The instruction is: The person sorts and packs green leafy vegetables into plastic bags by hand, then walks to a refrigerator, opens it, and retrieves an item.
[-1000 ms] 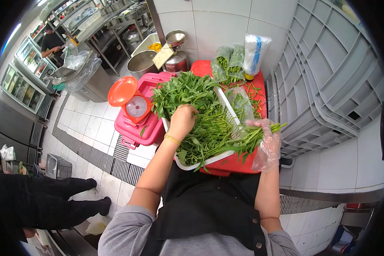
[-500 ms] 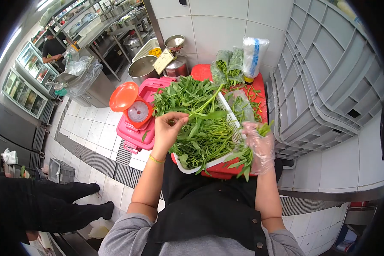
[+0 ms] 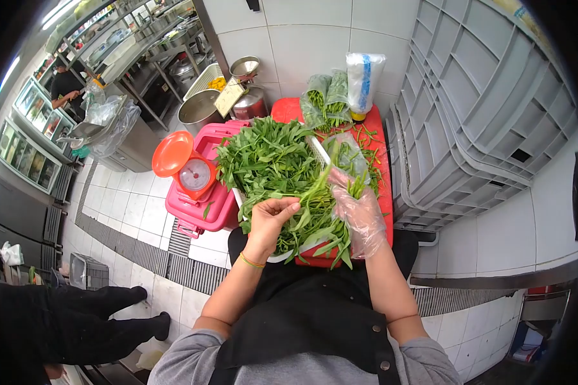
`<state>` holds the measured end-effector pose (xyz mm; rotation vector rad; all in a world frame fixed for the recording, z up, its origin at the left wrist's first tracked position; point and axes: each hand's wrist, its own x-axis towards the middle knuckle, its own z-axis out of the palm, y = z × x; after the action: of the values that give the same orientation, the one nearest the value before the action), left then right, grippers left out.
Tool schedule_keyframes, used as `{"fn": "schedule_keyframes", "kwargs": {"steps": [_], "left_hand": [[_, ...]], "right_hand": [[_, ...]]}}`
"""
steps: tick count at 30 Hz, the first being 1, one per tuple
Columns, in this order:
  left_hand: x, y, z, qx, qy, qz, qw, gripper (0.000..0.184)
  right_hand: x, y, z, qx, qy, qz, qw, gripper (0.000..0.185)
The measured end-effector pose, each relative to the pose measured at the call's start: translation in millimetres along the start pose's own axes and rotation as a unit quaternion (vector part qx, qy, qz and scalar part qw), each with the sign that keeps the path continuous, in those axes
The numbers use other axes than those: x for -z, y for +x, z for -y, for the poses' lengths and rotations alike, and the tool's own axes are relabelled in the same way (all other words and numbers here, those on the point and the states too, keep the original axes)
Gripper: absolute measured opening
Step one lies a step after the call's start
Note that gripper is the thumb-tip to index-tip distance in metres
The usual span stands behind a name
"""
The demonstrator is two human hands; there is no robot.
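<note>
Leafy green stems (image 3: pixel 270 154) fill a white perforated basket (image 3: pixel 318 151) on a red surface (image 3: pixel 384 186). Over the basket's front part, my bare left hand (image 3: pixel 273 221) pinches a green stem between thumb and fingertips. My right hand (image 3: pixel 361 215), in a clear plastic glove, is closed around a bunch of stems whose leaves hang down below it. The pinched stem reaches across to the gloved fingers. Behind it lies a clear bag (image 3: pixel 347 154) with greens in it.
An orange scale (image 3: pixel 195 176) stands on a pink lidded box (image 3: pixel 209 208) at left. Bagged greens (image 3: pixel 327 99) and a plastic bag roll (image 3: pixel 365 83) are at the back. Grey crates (image 3: pixel 475 122) rise at right. Two people (image 3: pixel 67 86) (image 3: pixel 77 314) are at the left side.
My left hand has moved right from above the leaves, holding a stem. My right hand has come inward with its bunch, so the hands are closer together. The camera view has shifted slightly.
</note>
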<state>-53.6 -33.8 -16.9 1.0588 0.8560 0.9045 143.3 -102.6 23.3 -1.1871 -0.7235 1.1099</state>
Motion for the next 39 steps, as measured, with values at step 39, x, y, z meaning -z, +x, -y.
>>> {"fn": "schedule_keyframes", "kwargs": {"steps": [39], "left_hand": [[-48.1,-7.4,-21.8,-0.199,0.016,0.053,0.978,0.012]], "right_hand": [[-13.3,-4.8,-23.6,0.094,-0.047,0.004,0.994,0.014]]}}
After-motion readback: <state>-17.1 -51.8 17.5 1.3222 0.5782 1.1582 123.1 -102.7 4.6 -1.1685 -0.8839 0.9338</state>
